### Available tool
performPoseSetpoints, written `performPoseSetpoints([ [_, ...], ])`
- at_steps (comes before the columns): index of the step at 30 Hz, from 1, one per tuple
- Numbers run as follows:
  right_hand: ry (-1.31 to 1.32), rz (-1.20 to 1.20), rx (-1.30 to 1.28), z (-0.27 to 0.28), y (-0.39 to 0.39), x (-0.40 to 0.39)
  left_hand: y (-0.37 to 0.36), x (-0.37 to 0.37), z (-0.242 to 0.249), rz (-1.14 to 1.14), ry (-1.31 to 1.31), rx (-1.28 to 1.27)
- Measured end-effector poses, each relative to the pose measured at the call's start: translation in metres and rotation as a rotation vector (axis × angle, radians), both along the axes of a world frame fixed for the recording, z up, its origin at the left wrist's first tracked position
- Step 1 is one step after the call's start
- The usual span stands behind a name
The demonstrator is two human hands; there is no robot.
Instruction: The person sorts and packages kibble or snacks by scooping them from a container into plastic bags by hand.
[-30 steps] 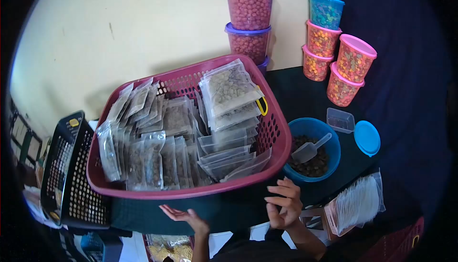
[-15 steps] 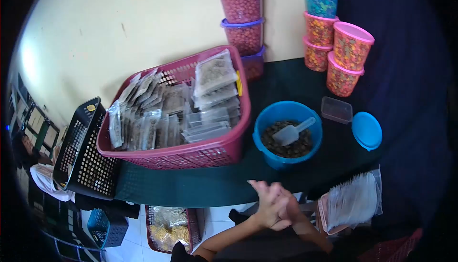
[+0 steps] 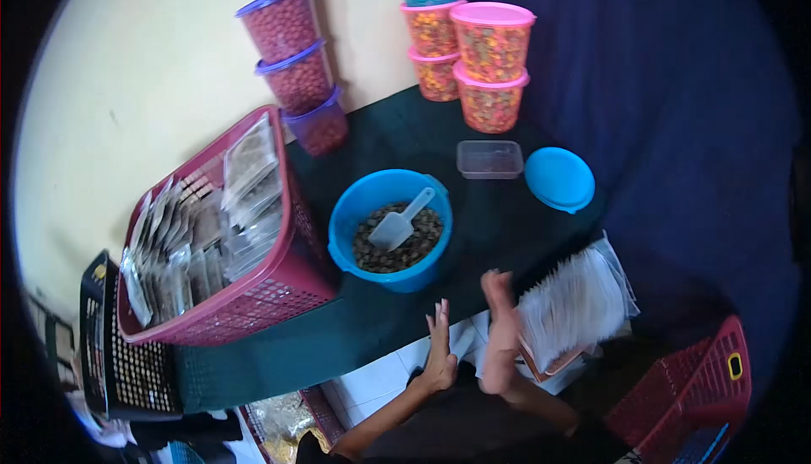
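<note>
Both hands are held apart below the table's front edge, palms roughly facing each other. My left hand [image 3: 439, 354] has its fingers stretched up and holds nothing. My right hand [image 3: 502, 337], a little blurred, is also open and empty, close beside a stack of clear plastic packets [image 3: 570, 308]. Above them on the dark green table [image 3: 380, 316] stands a blue bucket [image 3: 345, 257] of small dark pieces, with a clear scoop [image 3: 394, 229] lying on them. Right of the bucket are a clear shallow box [image 3: 490, 160] and a blue lid [image 3: 559, 179].
A maroon basket [image 3: 270, 295] of filled packets stands left, beside a black basket [image 3: 144, 379]. Behind are purple-lidded tubs [image 3: 296, 80] and pink-lidded tubs [image 3: 492, 59]. Another maroon basket [image 3: 684, 396] is at lower right, and one with bags [image 3: 283, 426] below the table.
My hands were clasped together and have separated, with the fingers now straight. The view has turned right, so the table's things appear further left.
</note>
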State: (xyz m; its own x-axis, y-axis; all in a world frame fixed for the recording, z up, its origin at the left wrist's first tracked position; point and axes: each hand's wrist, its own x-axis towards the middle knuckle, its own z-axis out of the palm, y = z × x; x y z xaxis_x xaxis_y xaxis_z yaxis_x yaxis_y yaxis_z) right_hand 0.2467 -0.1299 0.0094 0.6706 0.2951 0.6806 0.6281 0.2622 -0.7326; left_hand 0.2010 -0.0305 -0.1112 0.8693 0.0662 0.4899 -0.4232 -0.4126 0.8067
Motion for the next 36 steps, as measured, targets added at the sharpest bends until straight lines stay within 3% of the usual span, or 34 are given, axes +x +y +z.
performPoseSetpoints([
  [2, -0.066, 0.029, -0.097, -0.031, 0.014, -0.007, -0.011, 0.007, 0.017, -0.107, -0.005, -0.084],
  [4, -0.055, 0.036, -0.191, -0.064, 0.014, -0.010, -0.013, 0.019, 0.045, -0.161, -0.151, -0.395],
  [7, 0.015, -0.079, -0.398, -0.111, 0.006, -0.015, 0.008, 0.030, 0.092, -0.076, -0.402, -0.435],
  [10, 0.284, -0.151, -0.345, -0.149, -0.005, -0.030, 0.018, 0.025, 0.130, -0.068, -0.533, -0.531],
  [13, 0.480, -0.205, -0.404, -0.153, -0.009, -0.043, 0.006, 0.021, 0.126, -0.160, -0.606, -0.616],
  [15, 0.557, -0.212, -0.380, -0.145, 0.001, -0.042, -0.011, 0.011, 0.105, 0.202, 0.367, -0.400],
  [16, 1.029, -0.005, 0.115, -0.133, 0.008, -0.040, -0.012, 0.005, 0.085, 0.176, 0.383, -0.406],
  [17, 1.439, 0.217, 0.658, -0.127, 0.011, -0.040, -0.010, 0.001, 0.052, 0.099, 0.324, -0.236],
  [18, 0.900, 0.954, 1.050, -0.182, 0.007, -0.032, -0.008, -0.001, 0.014, 0.023, 0.257, -0.071],
  [19, 1.461, 0.152, 0.625, -0.126, 0.003, -0.035, -0.004, -0.002, -0.023, -0.055, 0.183, 0.095],
  [21, 1.438, 0.275, 0.552, -0.094, -0.021, -0.032, 0.002, 0.002, -0.063, -0.204, 0.011, 0.418],
  [22, 1.446, 0.030, 0.637, -0.068, -0.018, -0.034, 0.012, 0.005, -0.060, -0.212, -0.004, 0.341],
  [23, 1.452, 0.012, 0.644, -0.063, -0.025, -0.042, 0.018, 0.005, -0.060, -0.160, 0.022, 0.296],
  [25, 0.783, -0.057, 0.187, -0.052, -0.044, -0.056, 0.031, 0.009, -0.057, -0.153, 0.039, 0.223],
  [26, 0.581, -0.414, 0.088, -0.041, -0.028, -0.063, 0.037, 0.011, -0.052, -0.169, 0.046, 0.194],
  [27, 0.388, -0.358, 0.015, -0.034, -0.031, -0.063, 0.041, 0.013, -0.048, -0.184, 0.058, 0.169],
  [36, 0.484, -0.399, -0.089, -0.074, -0.033, -0.081, 0.042, 0.022, -0.043, -0.093, 0.036, 0.139],
])
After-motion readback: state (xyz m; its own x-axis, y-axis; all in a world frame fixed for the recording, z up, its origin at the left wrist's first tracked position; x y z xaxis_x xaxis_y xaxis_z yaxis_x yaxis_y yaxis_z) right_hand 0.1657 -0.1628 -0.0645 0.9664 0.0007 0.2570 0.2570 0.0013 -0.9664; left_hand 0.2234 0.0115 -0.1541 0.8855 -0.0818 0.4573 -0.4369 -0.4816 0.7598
